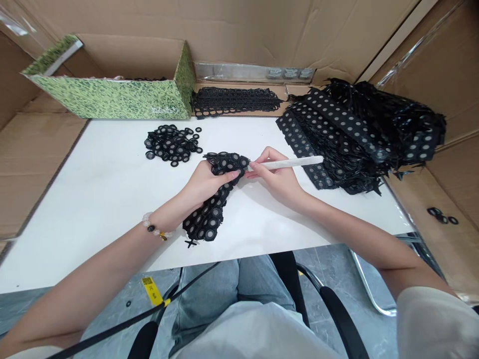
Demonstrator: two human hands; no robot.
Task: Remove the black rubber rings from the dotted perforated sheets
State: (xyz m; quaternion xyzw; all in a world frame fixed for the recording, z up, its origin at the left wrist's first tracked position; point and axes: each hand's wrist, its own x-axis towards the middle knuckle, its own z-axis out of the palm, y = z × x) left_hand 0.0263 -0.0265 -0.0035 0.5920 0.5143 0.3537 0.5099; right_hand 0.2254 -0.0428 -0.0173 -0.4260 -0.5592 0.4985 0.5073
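Observation:
My left hand (209,180) is closed on a black rubber sheet (211,219) dotted with round grey-centred pieces, its thumb pressed on top. The sheet's lower end hangs toward the table's front edge. My right hand (279,174) pinches a slim white pen-like tool (295,163) close to the sheet's right end. Fingers cover the tool's tip, so whether it touches the sheet is unclear. Beyond my left hand lies a pile of loose black rings (170,142) with grey centres.
A heap of similar black sheets (337,134) fills the table's back right. At the back stand a green patterned cardboard box (123,97) and a black perforated strip (239,99). Cardboard walls (239,30) enclose the white table (93,199). Several loose rings (441,216) lie on cardboard at right.

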